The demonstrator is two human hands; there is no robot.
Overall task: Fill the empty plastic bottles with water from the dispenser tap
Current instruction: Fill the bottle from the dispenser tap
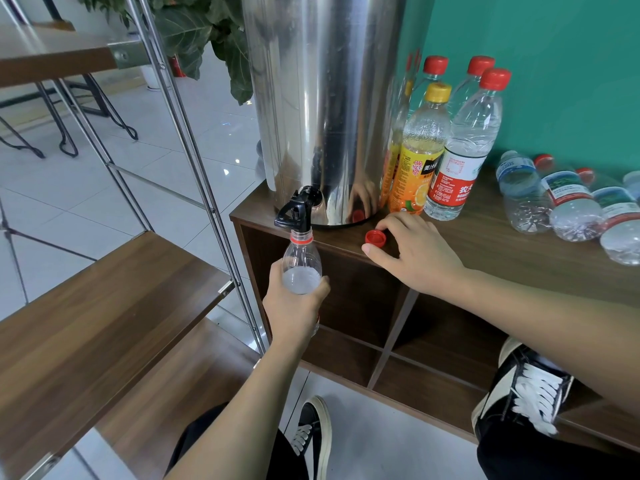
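My left hand (297, 308) grips a clear plastic bottle (300, 268) with a red neck ring, its open mouth held right under the black tap (298, 211) of a tall steel dispenser (322, 98). Water stands in the bottle up to about its shoulder. My right hand (415, 252) rests on the wooden cabinet top (502, 251), fingers spread, touching a loose red cap (375, 237) that lies by the fingertips.
Several upright capped bottles (460, 140), one with an orange label (415, 174), stand right of the dispenser. Clear empty bottles (568, 202) lie on their sides at the far right. A metal-framed wooden shelf (104, 306) stands left; a green wall behind.
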